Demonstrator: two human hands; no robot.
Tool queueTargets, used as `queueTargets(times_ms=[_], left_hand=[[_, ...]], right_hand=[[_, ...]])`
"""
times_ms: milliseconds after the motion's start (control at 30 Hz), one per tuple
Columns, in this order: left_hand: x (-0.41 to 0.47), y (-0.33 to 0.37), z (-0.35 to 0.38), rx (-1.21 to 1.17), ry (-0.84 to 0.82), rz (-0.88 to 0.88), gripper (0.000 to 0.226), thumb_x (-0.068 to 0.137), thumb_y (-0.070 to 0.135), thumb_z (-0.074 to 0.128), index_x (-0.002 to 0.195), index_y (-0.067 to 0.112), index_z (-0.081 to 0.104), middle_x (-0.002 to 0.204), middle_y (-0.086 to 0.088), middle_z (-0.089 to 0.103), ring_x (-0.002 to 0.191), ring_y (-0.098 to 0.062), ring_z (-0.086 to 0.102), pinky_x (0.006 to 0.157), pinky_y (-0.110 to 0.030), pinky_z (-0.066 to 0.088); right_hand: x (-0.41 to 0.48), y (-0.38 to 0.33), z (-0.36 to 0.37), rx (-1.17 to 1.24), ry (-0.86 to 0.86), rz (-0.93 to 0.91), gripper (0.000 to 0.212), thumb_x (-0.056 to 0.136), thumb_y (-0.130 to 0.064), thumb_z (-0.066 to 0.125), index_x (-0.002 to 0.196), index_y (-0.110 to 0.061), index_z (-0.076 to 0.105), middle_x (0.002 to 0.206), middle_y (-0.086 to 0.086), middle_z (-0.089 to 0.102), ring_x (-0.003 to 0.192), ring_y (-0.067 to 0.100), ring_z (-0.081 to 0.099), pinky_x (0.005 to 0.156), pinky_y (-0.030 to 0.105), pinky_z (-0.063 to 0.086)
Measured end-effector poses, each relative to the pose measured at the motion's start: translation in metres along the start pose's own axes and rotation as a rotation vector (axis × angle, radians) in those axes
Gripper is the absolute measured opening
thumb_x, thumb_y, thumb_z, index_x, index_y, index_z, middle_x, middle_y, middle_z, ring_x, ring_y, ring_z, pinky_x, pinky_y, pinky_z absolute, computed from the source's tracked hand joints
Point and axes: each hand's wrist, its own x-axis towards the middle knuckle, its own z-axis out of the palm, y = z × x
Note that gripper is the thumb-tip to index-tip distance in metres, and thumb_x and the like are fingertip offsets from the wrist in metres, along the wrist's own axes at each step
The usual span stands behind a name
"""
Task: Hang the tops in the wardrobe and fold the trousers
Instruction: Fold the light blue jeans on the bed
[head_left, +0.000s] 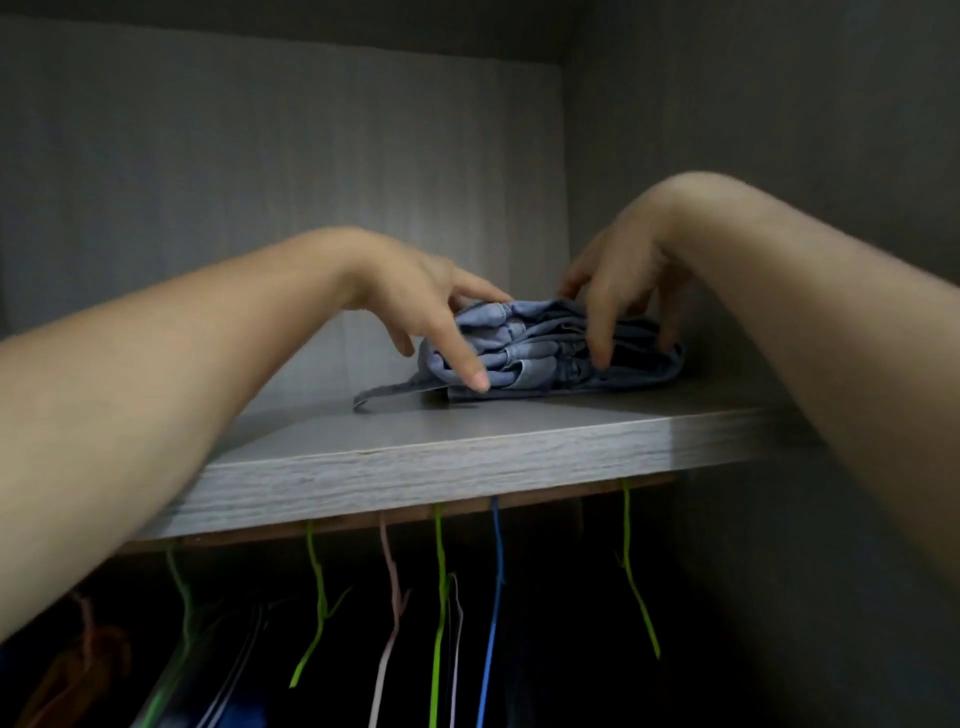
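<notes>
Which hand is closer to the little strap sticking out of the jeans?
Left. The left hand rests on the left end of the folded jeans, just above the strap; the right hand touches their right side, farther from it.

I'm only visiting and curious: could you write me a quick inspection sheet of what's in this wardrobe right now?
Surface: grey wood-grain shelf, bearing one bundle.
Job's things: folded blue denim trousers lie on the shelf, a loose strip trailing left; coloured hangers hang below, garments too dark to tell.
Clutter: nothing seen.
Hands: left hand touches the bundle's left end with straight fingers; right hand rests on top, fingers spread.
Cables: nothing seen.
Surroundings: grey wardrobe walls.
</notes>
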Motion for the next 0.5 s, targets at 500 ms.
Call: queueTargets(times_ms=[500], left_hand=[[0.054,-0.009,0.041,0.522,0.226,-0.049,0.078,0.099,0.044,0.054,0.157,0.036,0.002,0.151,-0.014,0.043,0.128,-0.035,0.047,0.087,-0.030,0.034]], right_hand=[[0.044,0.019,0.031,-0.282,0.132,-0.066,0.046,0.095,-0.005,0.051,0.141,-0.010,0.049,0.140,0.017,0.054,0.123,0.031,0.056,0.102,0.037,0.048]])
